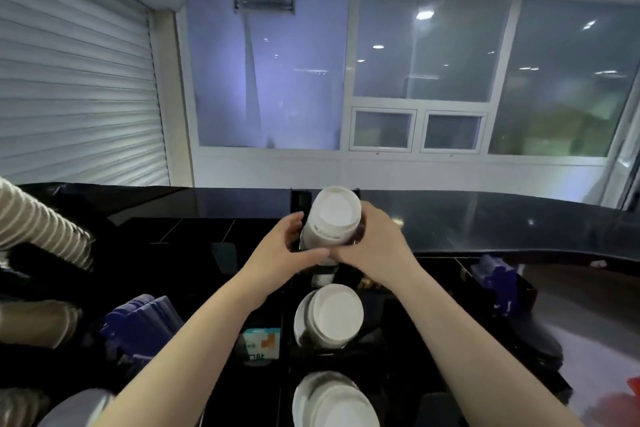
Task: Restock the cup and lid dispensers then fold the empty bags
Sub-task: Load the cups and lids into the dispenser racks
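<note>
Restocking step: a stack of cups goes into the far slot of the black dispenser.

The long glossy black counter (485, 218) carries the black slotted dispenser rack (284, 322); at 12 o'clock of it stands the tall white paper cup stack (334, 215), grasped low by the left hand (287, 250) and the right hand (375, 243) from both sides. Next, probably, the stack must be pushed straight down.
</note>
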`<control>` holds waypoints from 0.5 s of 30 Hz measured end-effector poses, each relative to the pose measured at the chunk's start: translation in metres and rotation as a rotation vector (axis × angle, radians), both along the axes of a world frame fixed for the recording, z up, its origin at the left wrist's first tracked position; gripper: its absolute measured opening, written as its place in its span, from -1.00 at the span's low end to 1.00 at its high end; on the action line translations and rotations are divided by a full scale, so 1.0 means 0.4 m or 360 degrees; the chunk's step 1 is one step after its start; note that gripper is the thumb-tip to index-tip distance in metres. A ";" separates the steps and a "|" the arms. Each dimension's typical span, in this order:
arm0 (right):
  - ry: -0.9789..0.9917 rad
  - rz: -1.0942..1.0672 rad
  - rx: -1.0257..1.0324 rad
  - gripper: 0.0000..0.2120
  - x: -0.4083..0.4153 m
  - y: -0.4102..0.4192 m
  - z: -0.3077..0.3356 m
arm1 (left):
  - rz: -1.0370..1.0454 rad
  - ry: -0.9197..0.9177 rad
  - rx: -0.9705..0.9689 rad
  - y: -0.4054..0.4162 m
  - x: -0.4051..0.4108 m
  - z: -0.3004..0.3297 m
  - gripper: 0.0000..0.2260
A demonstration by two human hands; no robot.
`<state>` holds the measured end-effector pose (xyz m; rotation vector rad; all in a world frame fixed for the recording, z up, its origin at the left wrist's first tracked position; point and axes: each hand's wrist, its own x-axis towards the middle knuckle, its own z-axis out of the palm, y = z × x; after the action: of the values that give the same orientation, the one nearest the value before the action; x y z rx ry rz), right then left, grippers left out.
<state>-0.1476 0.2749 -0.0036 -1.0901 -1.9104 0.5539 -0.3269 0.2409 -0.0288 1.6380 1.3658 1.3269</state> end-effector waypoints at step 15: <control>0.0251 0.0210 -0.0076 -0.28 0.010 0.011 -0.048 | -0.0040 -0.0329 -0.0064 0.003 0.009 -0.016 -0.32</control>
<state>-0.1436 0.2792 -0.0230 -0.9265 -1.8473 0.7409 -0.3232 0.2421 -0.0351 1.4426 1.2367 1.4023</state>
